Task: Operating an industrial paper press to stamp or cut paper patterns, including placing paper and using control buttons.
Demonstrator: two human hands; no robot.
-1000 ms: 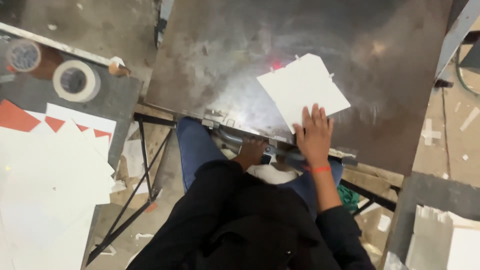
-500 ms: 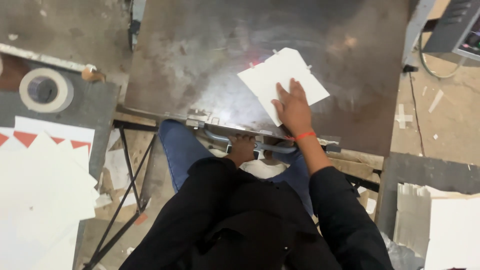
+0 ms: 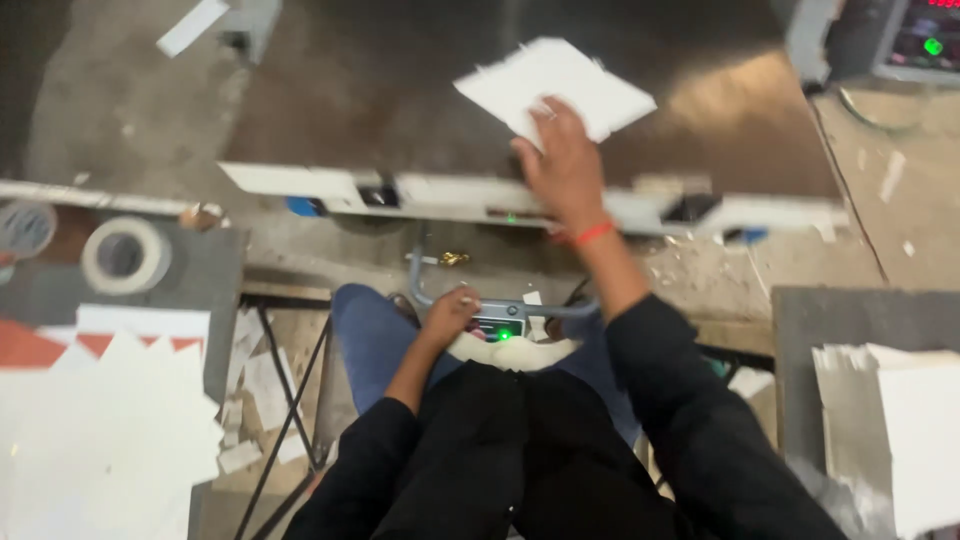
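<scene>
A: State the position of the right hand (image 3: 562,165).

B: It lies palm down on the near edge of the white sheet stack (image 3: 556,85), far right of centre on the dark metal worktop (image 3: 380,90); the fingers are spread flat and pressing, not curled around the stack; an orange band sits at the wrist.

A: Where does the stack rest?

B: On the worktop, beyond the pale bar (image 3: 420,190) that runs left to right across its near side; one corner points far, one points right.

A: And the left hand (image 3: 450,315)?

B: It is near the body, at the grey tube handle (image 3: 500,305) below the worktop edge; the fingers are curled closed against the tube; whether they fully wrap it cannot be told; a small green light shows just right of the hand.

A: Surrounding items?

B: A roll of tape (image 3: 125,255) lies on a grey surface at left; loose white sheets (image 3: 110,440) are piled near left over a red piece; a second pile of white sheets (image 3: 900,420) sits near right; a control panel (image 3: 920,35) with a green light stands far right.
</scene>
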